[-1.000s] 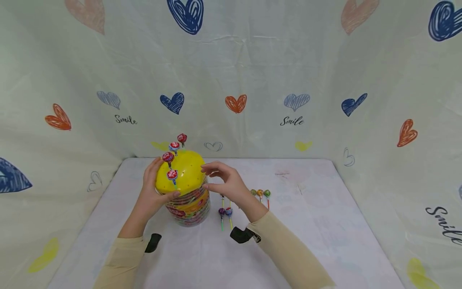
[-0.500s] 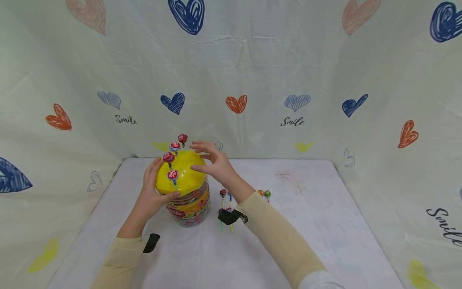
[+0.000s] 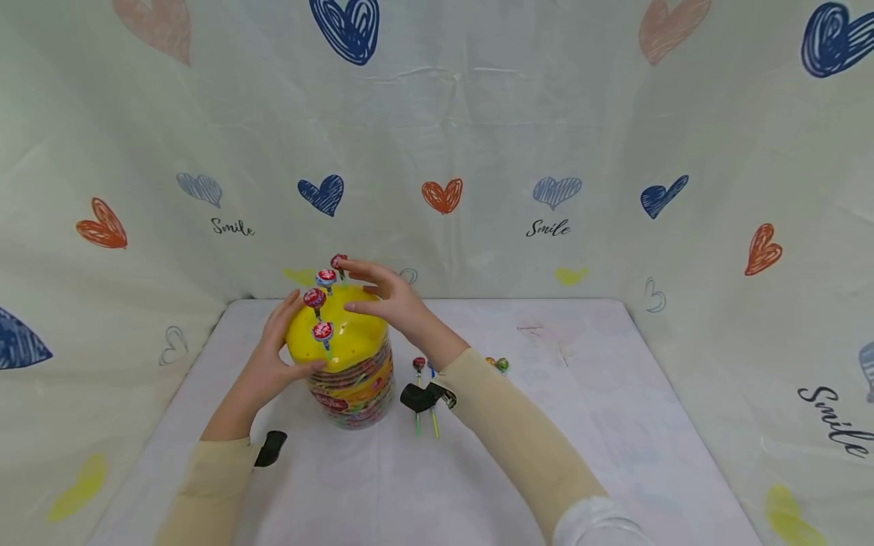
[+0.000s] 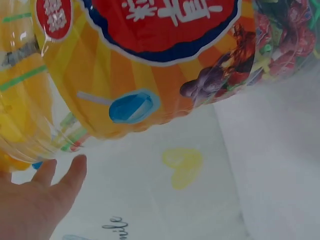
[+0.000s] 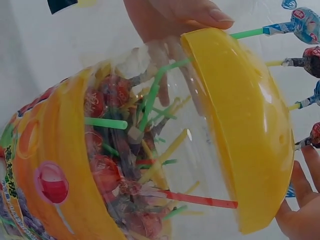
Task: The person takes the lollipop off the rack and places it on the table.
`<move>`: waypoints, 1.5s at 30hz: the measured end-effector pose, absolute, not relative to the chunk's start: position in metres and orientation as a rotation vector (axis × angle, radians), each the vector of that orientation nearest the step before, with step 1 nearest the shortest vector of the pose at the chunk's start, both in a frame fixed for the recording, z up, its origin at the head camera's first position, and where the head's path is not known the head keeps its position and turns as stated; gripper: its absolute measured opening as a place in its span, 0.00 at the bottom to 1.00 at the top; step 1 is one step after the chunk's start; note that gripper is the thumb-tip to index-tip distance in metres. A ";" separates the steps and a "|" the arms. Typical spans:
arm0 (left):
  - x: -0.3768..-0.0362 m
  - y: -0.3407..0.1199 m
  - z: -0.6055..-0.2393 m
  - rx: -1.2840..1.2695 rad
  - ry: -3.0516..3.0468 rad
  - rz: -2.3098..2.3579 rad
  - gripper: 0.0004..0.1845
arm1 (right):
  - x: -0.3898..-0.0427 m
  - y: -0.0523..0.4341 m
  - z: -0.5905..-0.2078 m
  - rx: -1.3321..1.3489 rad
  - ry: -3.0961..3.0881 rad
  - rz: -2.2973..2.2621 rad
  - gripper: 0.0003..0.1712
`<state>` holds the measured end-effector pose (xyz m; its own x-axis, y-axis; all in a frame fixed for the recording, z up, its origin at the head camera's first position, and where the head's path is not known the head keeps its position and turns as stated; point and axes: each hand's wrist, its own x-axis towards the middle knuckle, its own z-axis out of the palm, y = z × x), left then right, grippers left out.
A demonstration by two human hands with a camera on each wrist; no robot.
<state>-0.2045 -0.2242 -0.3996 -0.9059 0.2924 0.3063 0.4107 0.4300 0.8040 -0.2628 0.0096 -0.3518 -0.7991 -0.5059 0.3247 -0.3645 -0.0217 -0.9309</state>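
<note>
A clear jar of lollipops (image 3: pixel 355 394) with a printed yellow-orange label stands upright on the table, capped by a domed yellow lid (image 3: pixel 358 334). Several wrapped lollipops (image 3: pixel 315 298) stick up in a row from holes in the lid. My left hand (image 3: pixel 262 371) holds the lid's left side, thumb along its front rim and fingers behind. Over the lid's far right, my right hand (image 3: pixel 396 299) reaches with bent, spread fingers; the index fingertip is right at the farthest red lollipop (image 3: pixel 338 262). Loose lollipops (image 5: pixel 107 170) fill the lower jar in the right wrist view.
More lollipops (image 3: pixel 419 364) lie on the white-covered table (image 3: pixel 546 455) right of the jar, partly hidden by my right forearm and its black wrist mount (image 3: pixel 419 396). Another few (image 3: pixel 501 365) show farther right. A heart-printed cloth (image 3: pixel 478 136) hangs behind and at the sides.
My right hand has moved from the lid's right side up over its top, leftward to the farthest lollipop. The left hand keeps its hold on the lid.
</note>
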 end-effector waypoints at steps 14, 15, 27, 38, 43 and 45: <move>-0.215 -0.229 -0.406 -0.707 -2.540 -1.541 0.53 | -0.271 0.007 -0.350 -0.964 2.068 -1.925 0.32; -0.215 -0.229 -0.406 -0.704 -2.543 -1.537 0.53 | -0.271 0.006 -0.349 -0.968 2.067 -1.925 0.32; -0.213 -0.227 -0.406 -0.656 -2.558 -1.551 0.53 | -0.261 0.017 -0.342 -1.021 1.962 -2.101 0.33; -0.210 -0.224 -0.406 -0.599 -2.592 -1.531 0.54 | -0.237 0.048 -0.361 -0.937 1.836 -2.243 0.30; -0.210 -0.225 -0.407 -0.603 -2.592 -1.518 0.53 | -0.229 0.066 -0.371 -0.866 1.820 -2.273 0.26; -0.211 -0.224 -0.407 -0.608 -2.587 -1.515 0.52 | -0.227 0.074 -0.377 -0.874 1.810 -2.296 0.25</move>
